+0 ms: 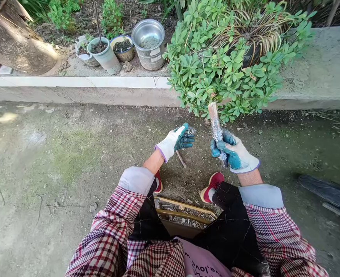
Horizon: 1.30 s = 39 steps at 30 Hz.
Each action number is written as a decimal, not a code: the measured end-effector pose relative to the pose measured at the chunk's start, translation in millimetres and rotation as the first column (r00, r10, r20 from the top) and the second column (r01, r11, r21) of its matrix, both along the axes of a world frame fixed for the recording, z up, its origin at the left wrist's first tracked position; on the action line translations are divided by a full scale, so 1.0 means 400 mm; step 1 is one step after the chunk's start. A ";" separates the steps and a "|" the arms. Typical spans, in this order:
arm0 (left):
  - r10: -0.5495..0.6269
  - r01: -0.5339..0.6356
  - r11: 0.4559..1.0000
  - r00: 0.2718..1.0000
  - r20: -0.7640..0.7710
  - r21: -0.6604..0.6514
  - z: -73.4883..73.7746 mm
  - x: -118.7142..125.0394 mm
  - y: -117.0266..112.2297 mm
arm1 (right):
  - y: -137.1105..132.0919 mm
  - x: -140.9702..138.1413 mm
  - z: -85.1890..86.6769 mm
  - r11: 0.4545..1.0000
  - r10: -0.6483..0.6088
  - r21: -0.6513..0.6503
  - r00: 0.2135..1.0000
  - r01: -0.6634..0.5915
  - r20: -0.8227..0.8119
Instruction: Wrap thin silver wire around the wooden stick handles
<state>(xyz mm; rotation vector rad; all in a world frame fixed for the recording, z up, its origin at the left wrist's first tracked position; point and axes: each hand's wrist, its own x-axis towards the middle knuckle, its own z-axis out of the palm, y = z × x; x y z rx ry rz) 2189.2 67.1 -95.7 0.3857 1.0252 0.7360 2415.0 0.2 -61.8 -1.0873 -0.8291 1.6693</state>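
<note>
My left hand (pixel 179 140), in a white glove with a teal palm, has its fingers stretched out and its thumb raised. A small coil of thin wire (pixel 191 131) shows beside its thumb and fingers; whether they touch it I cannot tell. Below that hand a thin brown stick (pixel 181 159) shows over the ground, its upper end hidden. My right hand (pixel 234 152), gloved alike, is closed around a wooden stick wrapped in silvery wire (pixel 216 130). The stick is tilted, its bare wooden end pointing up toward the leafy plant.
A low tiled ledge (pixel 115 82) carries a metal pot (pixel 148 48), a pale green planter (pixel 106 57) and other pots. A bushy plant (pixel 204 65) hangs over the ledge. Yellowish bars (pixel 184 215) lie between my legs. A dark object (pixel 328 192) lies at right.
</note>
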 end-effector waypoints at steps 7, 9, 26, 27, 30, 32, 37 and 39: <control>0.007 -0.005 0.999 0.999 -0.045 0.050 0.021 -0.008 0.006 | -0.001 0.003 -0.009 0.999 0.044 -0.020 0.999 -0.043 0.028; 0.022 -0.020 0.999 0.998 -0.052 0.047 0.018 -0.011 0.012 | 0.000 0.003 -0.010 0.999 0.047 -0.026 0.998 -0.046 0.034; -0.078 0.075 0.993 0.996 0.037 0.087 0.030 -0.023 0.001 | 0.001 0.002 -0.013 0.999 0.026 -0.027 0.999 -0.025 0.032; -0.049 0.046 0.995 0.998 0.028 0.084 0.027 -0.023 0.003 | 0.002 0.003 -0.013 1.000 0.015 -0.025 1.000 -0.015 0.025; 0.057 -0.056 0.996 0.998 -0.002 0.066 0.023 -0.026 0.012 | 0.004 0.006 -0.012 1.000 -0.017 -0.003 1.000 0.017 -0.011; 0.108 -0.107 0.992 0.994 -0.005 0.064 0.026 -0.032 0.017 | 0.006 0.011 -0.011 0.999 -0.050 0.016 0.998 0.051 -0.030; 0.130 -0.138 0.987 0.987 0.098 0.086 0.041 -0.055 0.025 | 0.021 0.035 -0.019 0.982 -0.185 0.021 0.980 0.187 -0.072; 0.089 -0.107 0.989 0.983 0.159 0.104 0.047 -0.062 0.023 | 0.033 0.053 -0.026 0.968 -0.248 0.021 0.964 0.251 -0.095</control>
